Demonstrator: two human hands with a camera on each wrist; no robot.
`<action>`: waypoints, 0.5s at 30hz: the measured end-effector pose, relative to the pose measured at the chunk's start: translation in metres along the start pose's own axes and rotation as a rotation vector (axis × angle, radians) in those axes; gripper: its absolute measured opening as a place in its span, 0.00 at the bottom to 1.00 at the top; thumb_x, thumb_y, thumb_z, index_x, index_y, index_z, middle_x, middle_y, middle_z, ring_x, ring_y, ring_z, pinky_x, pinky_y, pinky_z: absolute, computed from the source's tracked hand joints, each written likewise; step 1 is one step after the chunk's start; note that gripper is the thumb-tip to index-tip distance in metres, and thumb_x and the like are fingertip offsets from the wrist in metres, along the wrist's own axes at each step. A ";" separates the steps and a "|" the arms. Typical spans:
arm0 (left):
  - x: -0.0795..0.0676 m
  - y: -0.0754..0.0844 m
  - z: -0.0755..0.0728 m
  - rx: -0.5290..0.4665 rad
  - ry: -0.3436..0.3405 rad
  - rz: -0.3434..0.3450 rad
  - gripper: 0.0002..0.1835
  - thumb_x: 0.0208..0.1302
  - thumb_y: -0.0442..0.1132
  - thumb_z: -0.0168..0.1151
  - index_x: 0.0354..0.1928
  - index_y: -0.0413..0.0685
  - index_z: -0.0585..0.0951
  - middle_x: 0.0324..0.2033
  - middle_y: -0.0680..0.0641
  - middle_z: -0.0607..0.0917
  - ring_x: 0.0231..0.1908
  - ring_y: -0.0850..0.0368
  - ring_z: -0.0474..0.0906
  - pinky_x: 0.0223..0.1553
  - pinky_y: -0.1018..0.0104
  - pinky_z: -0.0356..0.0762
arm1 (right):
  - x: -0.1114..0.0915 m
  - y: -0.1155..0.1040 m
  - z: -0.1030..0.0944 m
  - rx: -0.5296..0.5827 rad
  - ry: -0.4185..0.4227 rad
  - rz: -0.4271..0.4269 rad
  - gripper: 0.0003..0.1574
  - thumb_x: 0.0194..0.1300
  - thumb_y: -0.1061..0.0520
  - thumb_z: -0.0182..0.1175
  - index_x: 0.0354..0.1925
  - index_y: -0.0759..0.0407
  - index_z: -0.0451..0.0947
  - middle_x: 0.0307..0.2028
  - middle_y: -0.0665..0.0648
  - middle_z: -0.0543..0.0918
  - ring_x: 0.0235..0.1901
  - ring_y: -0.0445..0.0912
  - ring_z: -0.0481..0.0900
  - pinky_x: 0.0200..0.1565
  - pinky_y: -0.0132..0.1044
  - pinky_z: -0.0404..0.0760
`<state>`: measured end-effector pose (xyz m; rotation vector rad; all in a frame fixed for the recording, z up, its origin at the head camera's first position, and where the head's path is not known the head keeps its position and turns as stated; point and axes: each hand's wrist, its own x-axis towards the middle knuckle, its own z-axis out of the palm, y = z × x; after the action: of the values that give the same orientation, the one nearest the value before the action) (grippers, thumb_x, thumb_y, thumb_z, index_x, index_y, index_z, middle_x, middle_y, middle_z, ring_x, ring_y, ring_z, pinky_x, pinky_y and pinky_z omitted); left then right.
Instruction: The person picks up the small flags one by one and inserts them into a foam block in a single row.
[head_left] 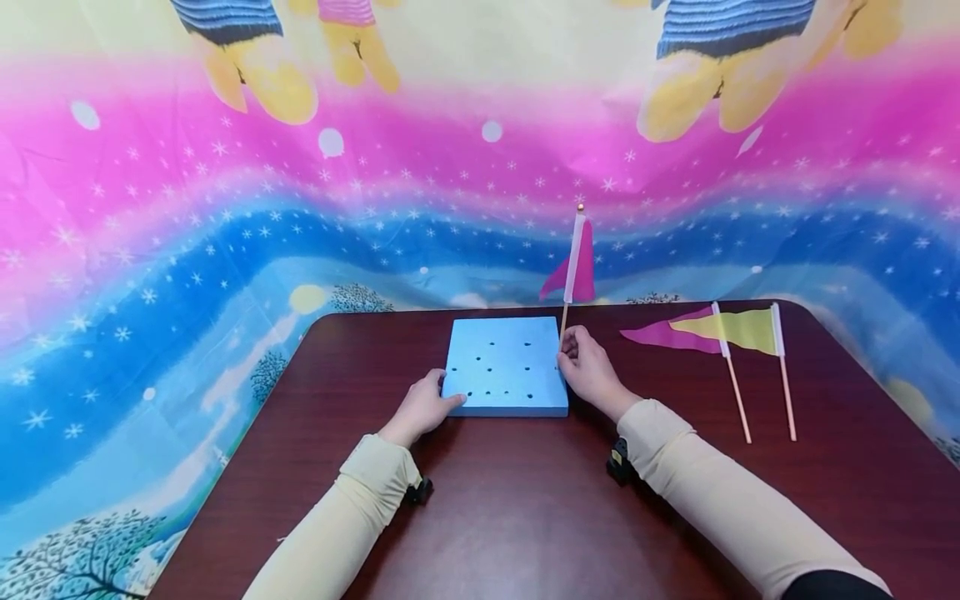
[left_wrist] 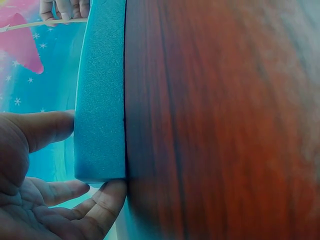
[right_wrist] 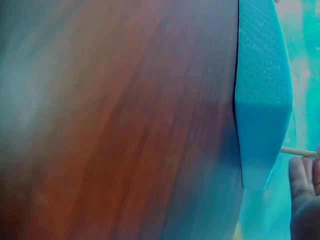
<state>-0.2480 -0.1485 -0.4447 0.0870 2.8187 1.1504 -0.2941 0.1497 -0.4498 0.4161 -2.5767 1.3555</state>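
Gripping the near left corner of the blue block (head_left: 502,329), your left hand (head_left: 422,406) sets its thumb on the top at the near edge, with fingers against the left side. Your right hand (head_left: 591,367) pinches the stick of a pink flag (head_left: 584,265) beside the block's right edge. That flag stands nearly upright, its top leaning slightly right, its cloth above your fingers. The lower end of its stick meets the block's top by the right edge; you cannot tell from these views how deep it sits in a hole.

The block lies flat on the dark wooden counter (head_left: 480,483), small holes scattered over its top. Well to the right of your right hand, a second pink flag (head_left: 651,337) and a yellow flag (head_left: 756,330) lie on the counter, cloths overlapping, tips pointing left and sticks toward the near side. A printed curtain (head_left: 450,183) hangs behind the counter's far edge.
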 end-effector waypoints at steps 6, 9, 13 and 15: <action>0.000 -0.001 0.000 0.001 0.007 0.004 0.36 0.71 0.43 0.67 0.73 0.31 0.67 0.65 0.31 0.75 0.64 0.39 0.74 0.63 0.43 0.72 | -0.004 0.000 -0.003 0.009 -0.050 0.035 0.18 0.73 0.67 0.58 0.57 0.70 0.68 0.47 0.67 0.77 0.48 0.58 0.80 0.55 0.53 0.81; 0.002 -0.001 0.000 0.004 0.006 0.007 0.36 0.71 0.44 0.67 0.73 0.30 0.66 0.65 0.31 0.75 0.64 0.39 0.74 0.63 0.43 0.72 | -0.006 0.001 -0.007 0.000 -0.060 0.044 0.20 0.73 0.66 0.59 0.59 0.71 0.67 0.49 0.69 0.78 0.50 0.60 0.81 0.56 0.54 0.80; 0.002 -0.001 0.000 0.006 -0.005 -0.001 0.37 0.72 0.44 0.67 0.74 0.31 0.65 0.66 0.31 0.75 0.65 0.39 0.73 0.64 0.43 0.72 | -0.008 0.003 -0.014 -0.017 -0.077 0.076 0.24 0.74 0.65 0.58 0.63 0.73 0.66 0.52 0.71 0.79 0.53 0.63 0.80 0.57 0.56 0.79; 0.001 -0.001 0.000 0.007 -0.006 -0.001 0.37 0.72 0.44 0.67 0.74 0.31 0.66 0.65 0.31 0.76 0.64 0.39 0.74 0.63 0.43 0.72 | -0.010 0.005 -0.017 -0.024 -0.082 0.087 0.25 0.74 0.64 0.57 0.64 0.74 0.66 0.53 0.71 0.79 0.54 0.63 0.80 0.58 0.57 0.78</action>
<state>-0.2495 -0.1491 -0.4454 0.0902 2.8172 1.1380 -0.2860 0.1682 -0.4468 0.3669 -2.7042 1.3611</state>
